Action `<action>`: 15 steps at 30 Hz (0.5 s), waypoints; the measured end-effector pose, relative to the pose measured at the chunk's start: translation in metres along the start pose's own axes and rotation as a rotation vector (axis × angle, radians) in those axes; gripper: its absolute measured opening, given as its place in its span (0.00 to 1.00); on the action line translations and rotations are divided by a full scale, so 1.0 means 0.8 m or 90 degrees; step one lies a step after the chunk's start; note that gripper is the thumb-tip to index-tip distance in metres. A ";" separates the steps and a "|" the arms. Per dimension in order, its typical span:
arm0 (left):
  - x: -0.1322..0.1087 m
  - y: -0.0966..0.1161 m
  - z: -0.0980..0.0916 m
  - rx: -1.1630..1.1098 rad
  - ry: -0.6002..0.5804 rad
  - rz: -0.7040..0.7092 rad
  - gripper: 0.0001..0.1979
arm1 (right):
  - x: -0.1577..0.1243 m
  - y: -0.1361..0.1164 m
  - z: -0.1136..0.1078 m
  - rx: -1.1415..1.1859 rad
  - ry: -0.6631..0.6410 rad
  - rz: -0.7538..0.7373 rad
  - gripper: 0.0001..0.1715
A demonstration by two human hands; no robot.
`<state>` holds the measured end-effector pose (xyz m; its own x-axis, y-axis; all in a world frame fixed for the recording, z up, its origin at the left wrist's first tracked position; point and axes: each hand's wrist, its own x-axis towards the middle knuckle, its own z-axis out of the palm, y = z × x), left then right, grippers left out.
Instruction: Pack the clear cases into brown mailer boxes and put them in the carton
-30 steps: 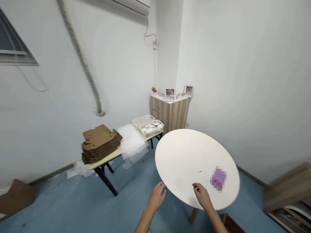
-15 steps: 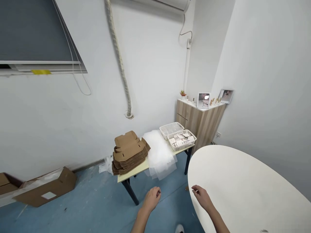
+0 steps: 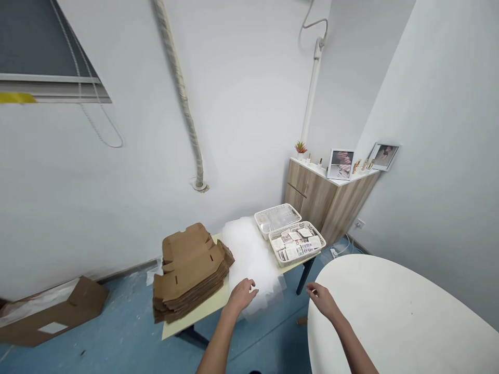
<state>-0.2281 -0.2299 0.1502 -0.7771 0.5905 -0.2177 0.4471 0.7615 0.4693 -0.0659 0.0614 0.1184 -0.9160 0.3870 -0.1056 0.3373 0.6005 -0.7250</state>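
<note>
Pale laminate worktop [image 3: 197, 321] in a white-walled corner, a left hand [image 3: 242, 296] resting on its heap of crinkled white plastic film [image 3: 249, 258].

The left grip lies open at the film's near edge, fingers apart, clamped on nothing. The right hand [image 3: 323, 302] hangs open in the air, its grip loosely curled, just beside the smooth rim of a round white table [image 3: 401, 317]. The soft, translucent film sits on the worktop between a dense stack of flat-folded corrugated kraft box blanks [image 3: 187, 275] and two white lattice plastic baskets, one [image 3: 296, 255] packed with printed cards, the other [image 3: 277, 218] holding small clear items. Behind them stands a wood-grain cabinet [image 3: 323, 202]; a cardboard carton [image 3: 54, 314] lies on the blue painted floor [image 3: 117, 317].
</note>
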 end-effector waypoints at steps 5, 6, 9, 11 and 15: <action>0.121 0.005 -0.037 -0.012 0.074 0.068 0.15 | 0.010 0.016 -0.008 0.030 0.024 0.051 0.22; 0.152 0.009 -0.046 -0.012 0.099 0.074 0.15 | 0.009 0.023 -0.009 0.037 0.033 0.066 0.22; 0.247 0.025 -0.070 0.029 0.146 0.094 0.19 | 0.004 0.043 -0.007 0.061 0.078 0.132 0.23; 0.304 0.032 -0.079 0.076 0.149 0.088 0.21 | 0.003 0.053 -0.004 0.072 0.113 0.179 0.23; 0.382 0.030 -0.076 0.144 0.131 0.041 0.22 | 0.011 0.056 0.005 0.079 0.163 0.241 0.23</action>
<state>-0.4822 -0.0474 0.1467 -0.8065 0.5911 -0.0055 0.5680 0.7776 0.2697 -0.0598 0.0888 0.0825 -0.6453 0.7318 -0.2192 0.5949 0.3014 -0.7451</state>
